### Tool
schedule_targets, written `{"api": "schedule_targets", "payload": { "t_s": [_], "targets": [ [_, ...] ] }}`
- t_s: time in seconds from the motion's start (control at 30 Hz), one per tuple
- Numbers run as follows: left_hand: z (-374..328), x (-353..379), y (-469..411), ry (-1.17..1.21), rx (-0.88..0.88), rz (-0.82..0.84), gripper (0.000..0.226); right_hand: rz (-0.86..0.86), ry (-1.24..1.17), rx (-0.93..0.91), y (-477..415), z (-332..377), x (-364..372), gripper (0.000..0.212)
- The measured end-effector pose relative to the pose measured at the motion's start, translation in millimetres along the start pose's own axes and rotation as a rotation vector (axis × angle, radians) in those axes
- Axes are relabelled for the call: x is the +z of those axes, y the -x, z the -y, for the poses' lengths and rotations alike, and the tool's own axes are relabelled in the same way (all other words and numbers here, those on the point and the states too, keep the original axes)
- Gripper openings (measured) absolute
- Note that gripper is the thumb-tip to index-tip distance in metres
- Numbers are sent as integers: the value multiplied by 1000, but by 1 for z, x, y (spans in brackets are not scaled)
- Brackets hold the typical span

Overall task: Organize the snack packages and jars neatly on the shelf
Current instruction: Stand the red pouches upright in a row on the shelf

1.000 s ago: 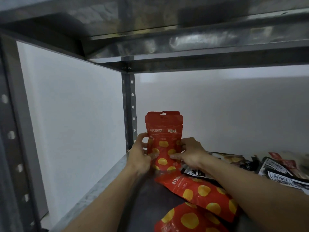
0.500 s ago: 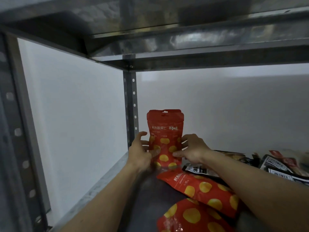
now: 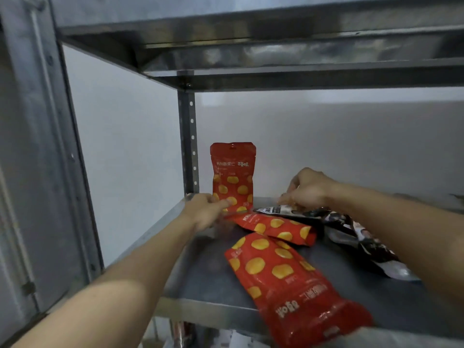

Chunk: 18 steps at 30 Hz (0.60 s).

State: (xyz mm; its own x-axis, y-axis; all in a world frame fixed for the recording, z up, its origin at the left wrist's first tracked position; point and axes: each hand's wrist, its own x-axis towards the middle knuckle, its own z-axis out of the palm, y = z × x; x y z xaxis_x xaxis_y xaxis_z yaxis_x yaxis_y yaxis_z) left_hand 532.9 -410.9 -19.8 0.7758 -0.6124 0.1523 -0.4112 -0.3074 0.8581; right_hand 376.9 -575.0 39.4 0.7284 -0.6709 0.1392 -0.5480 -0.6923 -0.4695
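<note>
Now, upright red pouch [image 3: 233, 177] stands in back-left corner of shelf [image 3: 208, 280]. Left hand [image 3: 204, 213] at its base, right hand [image 3: 310, 189] curled over dark packet [image 3: 351, 222]; grips blurred, can't tell. I'd stand flat red pouch [image 3: 273, 228] flush beside it.

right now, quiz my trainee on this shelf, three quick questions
1. True or false: the upright pouch stands by the back left post of the shelf.
2. How many red pouches lie flat on the shelf?
3. The right hand is over: A) the dark packs B) a jar C) the upright pouch.
Key: 1 true; 2 two, the far flat pouch and the near flat pouch; 3 A.
</note>
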Motion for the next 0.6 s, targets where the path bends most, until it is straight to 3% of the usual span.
{"api": "schedule_targets", "payload": {
  "t_s": [0.13, 0.27, 0.43, 0.6],
  "targets": [
    [-14, 18, 24, -43, -24, 127, 34, 114, 126, 63, 22, -13, -1, 50],
    [-29, 42, 34, 66, -76, 92, 19, 82, 193, 4, 31, -22, 14, 52],
    [-31, 60, 36, 142, -55, -54, 20, -10, 31, -79, 32, -34, 35, 51],
    [-30, 64, 34, 221, -68, -76, 22, -72, -103, -50, 38, -36, 43, 44]
  ]
}}
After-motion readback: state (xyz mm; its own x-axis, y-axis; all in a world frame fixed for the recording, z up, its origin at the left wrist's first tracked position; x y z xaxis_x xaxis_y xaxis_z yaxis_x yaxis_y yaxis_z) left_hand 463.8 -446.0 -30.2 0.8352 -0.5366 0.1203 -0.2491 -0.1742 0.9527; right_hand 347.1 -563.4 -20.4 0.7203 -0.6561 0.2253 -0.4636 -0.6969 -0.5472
